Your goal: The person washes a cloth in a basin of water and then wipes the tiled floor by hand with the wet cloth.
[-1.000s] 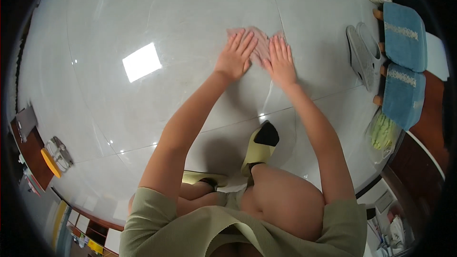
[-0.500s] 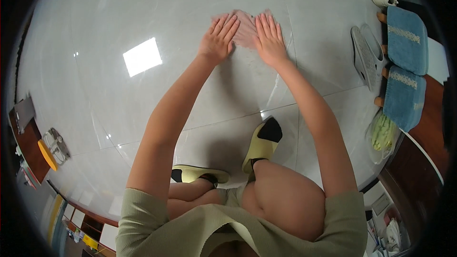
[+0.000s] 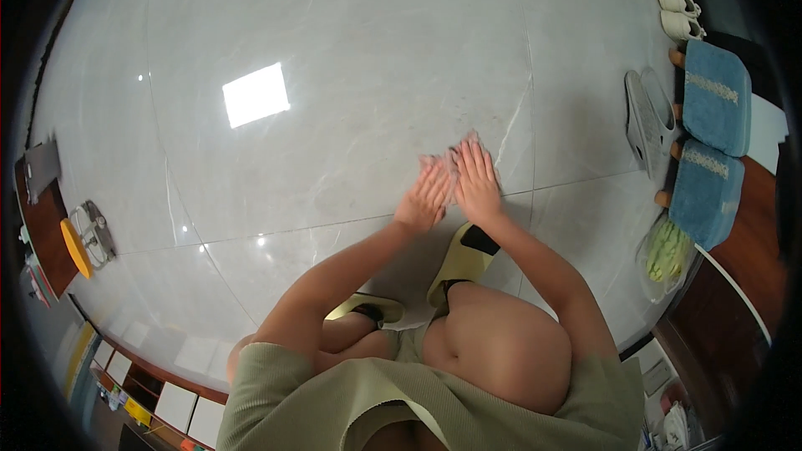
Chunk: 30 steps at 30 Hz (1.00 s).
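Observation:
A thin pink cloth lies bunched on the grey tiled floor, a little beyond my feet. My left hand rests flat over its left side, fingers stretched forward. Over the right side lies my right hand, also flat with straight fingers. Both palms press down close together, hiding much of the cloth; wrinkled edges of it show between and past the fingertips. Just nearer than my hands is the yellow-green slipper on my right foot, its toe black.
At right stand seats with blue covers, grey slippers, white shoes and a clear bag of green vegetables. A yellow-edged object sits at far left, near a low cabinet. Window-like glare shows on the tiles.
Both hands have drawn back toward my feet and closer together, bringing the cloth along. The cloth, spread wider before, is now bunched between them. My view has shifted slightly.

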Each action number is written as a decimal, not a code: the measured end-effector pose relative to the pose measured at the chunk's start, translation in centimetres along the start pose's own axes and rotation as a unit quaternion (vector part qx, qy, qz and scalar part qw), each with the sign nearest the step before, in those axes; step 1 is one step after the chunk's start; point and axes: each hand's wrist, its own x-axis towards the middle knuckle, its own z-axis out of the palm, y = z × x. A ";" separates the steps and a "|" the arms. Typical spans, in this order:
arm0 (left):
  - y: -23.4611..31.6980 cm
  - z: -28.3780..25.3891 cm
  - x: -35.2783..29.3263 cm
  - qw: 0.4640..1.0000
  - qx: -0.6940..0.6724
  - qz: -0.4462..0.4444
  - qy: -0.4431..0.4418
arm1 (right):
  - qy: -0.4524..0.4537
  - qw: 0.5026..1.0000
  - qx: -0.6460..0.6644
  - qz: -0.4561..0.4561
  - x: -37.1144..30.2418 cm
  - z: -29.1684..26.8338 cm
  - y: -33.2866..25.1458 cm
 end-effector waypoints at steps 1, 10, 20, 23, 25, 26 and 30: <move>0.5 0.5 -0.7 1.000 -0.001 -0.005 0.000 | 0.000 1.000 0.000 -0.005 -0.7 -0.2 -0.2; -6.4 -0.1 -1.9 0.988 -0.117 -0.073 0.071 | -0.017 0.990 0.040 -0.130 5.6 -2.3 0.8; -5.7 1.5 -5.9 0.956 -0.085 -0.272 0.066 | -0.015 0.959 -0.018 -0.281 13.2 -1.2 -6.4; -1.7 2.4 -7.2 0.959 -0.109 -0.258 0.035 | -0.074 0.936 -0.026 -0.343 9.8 -1.5 -6.8; 0.3 3.1 -8.2 0.970 -0.120 -0.210 0.022 | -0.092 0.935 -0.026 -0.341 7.1 -1.6 -6.2; 0.9 3.3 -8.5 0.979 -0.129 -0.156 0.010 | -0.108 0.936 -0.027 -0.334 5.8 -1.5 -5.8; 1.4 4.0 -9.6 0.989 -0.099 -0.099 0.042 | -0.116 0.931 -0.009 -0.345 3.3 -1.2 -4.4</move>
